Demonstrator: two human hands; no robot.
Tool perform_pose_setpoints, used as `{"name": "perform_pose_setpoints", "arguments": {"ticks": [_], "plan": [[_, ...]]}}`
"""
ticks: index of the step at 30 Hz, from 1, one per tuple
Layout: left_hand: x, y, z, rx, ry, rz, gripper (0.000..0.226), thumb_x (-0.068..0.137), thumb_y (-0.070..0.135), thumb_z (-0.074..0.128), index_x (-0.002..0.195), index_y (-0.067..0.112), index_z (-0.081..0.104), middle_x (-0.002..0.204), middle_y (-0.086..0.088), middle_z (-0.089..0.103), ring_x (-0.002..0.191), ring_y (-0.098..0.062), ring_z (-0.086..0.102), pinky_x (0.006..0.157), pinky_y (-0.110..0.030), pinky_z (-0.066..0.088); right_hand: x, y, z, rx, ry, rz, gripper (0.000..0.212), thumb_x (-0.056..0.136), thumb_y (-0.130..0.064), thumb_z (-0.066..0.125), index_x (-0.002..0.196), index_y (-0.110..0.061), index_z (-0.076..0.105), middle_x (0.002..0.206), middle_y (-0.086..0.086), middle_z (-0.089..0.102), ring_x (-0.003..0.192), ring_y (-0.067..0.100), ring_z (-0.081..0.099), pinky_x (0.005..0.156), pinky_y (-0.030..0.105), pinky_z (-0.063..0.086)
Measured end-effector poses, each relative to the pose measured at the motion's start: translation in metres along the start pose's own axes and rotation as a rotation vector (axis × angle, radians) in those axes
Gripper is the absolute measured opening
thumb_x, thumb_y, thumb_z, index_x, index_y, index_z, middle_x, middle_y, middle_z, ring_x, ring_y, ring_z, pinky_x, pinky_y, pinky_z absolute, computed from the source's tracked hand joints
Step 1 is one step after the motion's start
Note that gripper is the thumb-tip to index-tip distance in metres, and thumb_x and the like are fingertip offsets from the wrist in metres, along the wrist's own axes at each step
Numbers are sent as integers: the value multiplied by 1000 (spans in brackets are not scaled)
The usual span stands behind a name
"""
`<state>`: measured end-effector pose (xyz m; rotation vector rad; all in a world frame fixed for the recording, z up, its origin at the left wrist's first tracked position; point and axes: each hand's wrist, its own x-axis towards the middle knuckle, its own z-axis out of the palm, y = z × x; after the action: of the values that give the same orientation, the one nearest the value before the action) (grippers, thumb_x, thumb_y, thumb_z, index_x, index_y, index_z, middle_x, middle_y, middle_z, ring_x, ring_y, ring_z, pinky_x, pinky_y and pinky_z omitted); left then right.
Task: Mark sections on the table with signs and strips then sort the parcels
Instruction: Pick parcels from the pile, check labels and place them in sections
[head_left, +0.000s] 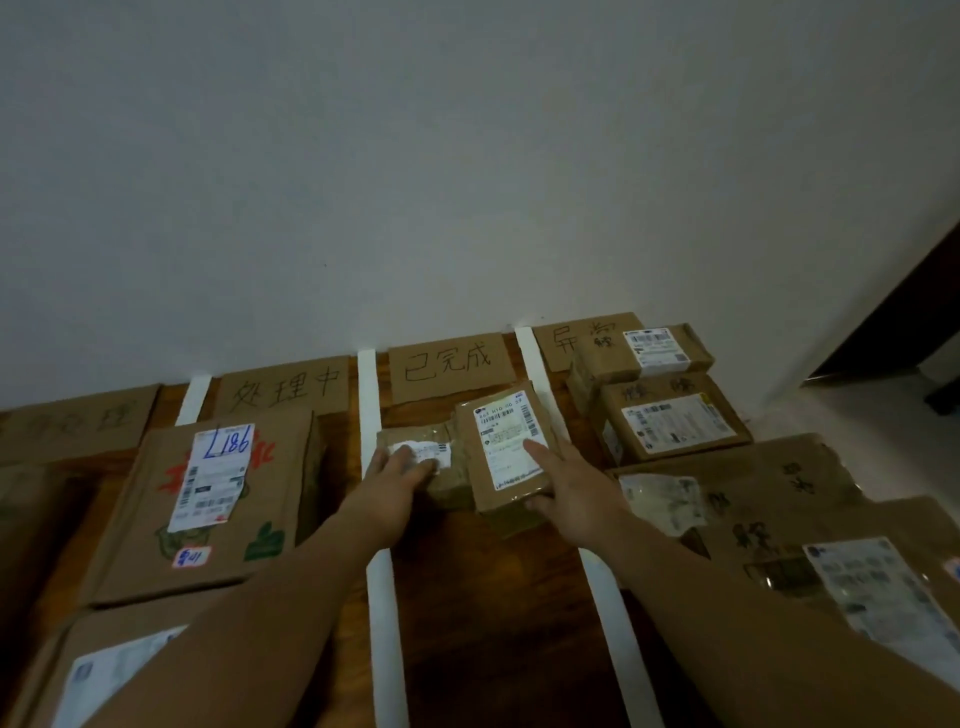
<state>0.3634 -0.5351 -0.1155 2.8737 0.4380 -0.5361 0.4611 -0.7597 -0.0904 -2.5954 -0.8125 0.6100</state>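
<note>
On the wooden table (493, 597), white strips (368, 395) mark off sections, and cardboard signs lean against the wall. Below the middle sign (447, 366) lie two small parcels. My left hand (400, 470) rests with its fingers flat on the small brown parcel (441, 441). My right hand (571, 488) holds the labelled parcel (504, 441), index finger straight on the white label and thumb at the near edge. This parcel sits tilted, its left side overlapping the brown one.
A large box marked L186 (218, 499) fills the section under the left-hand sign (283, 392), with another box (104, 670) nearer me. The right section holds several parcels (675, 421) beneath a third sign (576, 338). A white wall stands behind.
</note>
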Motion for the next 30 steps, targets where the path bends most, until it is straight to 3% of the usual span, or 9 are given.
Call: {"name": "perform_pose_setpoints", "arguments": {"ticks": [8, 14, 19, 21, 24, 30], "plan": [[10, -3, 3, 87, 31, -23, 79, 90, 16, 56, 148, 41, 8, 158, -2, 3, 144, -34, 0, 111, -52, 31, 22, -4, 5, -193, -35, 131, 66, 93, -24, 54, 146, -31, 15, 151, 11, 18, 129, 29, 34, 100, 44, 40], [14, 4, -6, 44, 29, -80, 79, 90, 29, 58, 149, 36, 7, 158, -4, 6, 145, -33, 1, 115, -54, 19, 27, -13, -1, -293, -138, 164, 86, 88, -30, 60, 151, -29, 1, 157, 16, -3, 140, 36, 13, 108, 50, 29], [-8, -13, -38, -64, 73, -96, 71, 94, 46, 46, 151, 31, 6, 160, -4, 1, 146, -31, -7, 116, -55, 7, 16, -49, -15, -349, -60, 53, 81, 92, -38, 53, 153, -24, 1, 159, 15, -9, 146, 38, -5, 116, 52, 14], [-26, -30, -57, -42, 113, -114, 71, 93, 50, 44, 151, 31, 7, 160, -4, 2, 146, -31, -6, 117, -55, 6, 11, -76, -19, -348, -30, -7, 77, 93, -38, 51, 153, -21, 6, 160, 15, -1, 146, 39, 2, 116, 52, 11], [-72, -67, -87, -33, 190, -148, 68, 94, 48, 44, 151, 28, 12, 160, -5, 3, 147, -30, -6, 117, -54, 8, 1, -132, -21, -347, 17, -74, 70, 88, -38, 56, 147, -20, 25, 152, 14, 23, 137, 35, 25, 110, 49, 28], [-199, -191, -110, -35, 279, -278, 72, 90, 58, 42, 151, 28, 16, 160, -3, 6, 147, -27, -1, 118, -49, 10, -30, -280, 6, -400, 23, -280, 50, 92, -38, 48, 137, -16, 42, 140, 14, 41, 123, 31, 41, 97, 41, 41]]}}
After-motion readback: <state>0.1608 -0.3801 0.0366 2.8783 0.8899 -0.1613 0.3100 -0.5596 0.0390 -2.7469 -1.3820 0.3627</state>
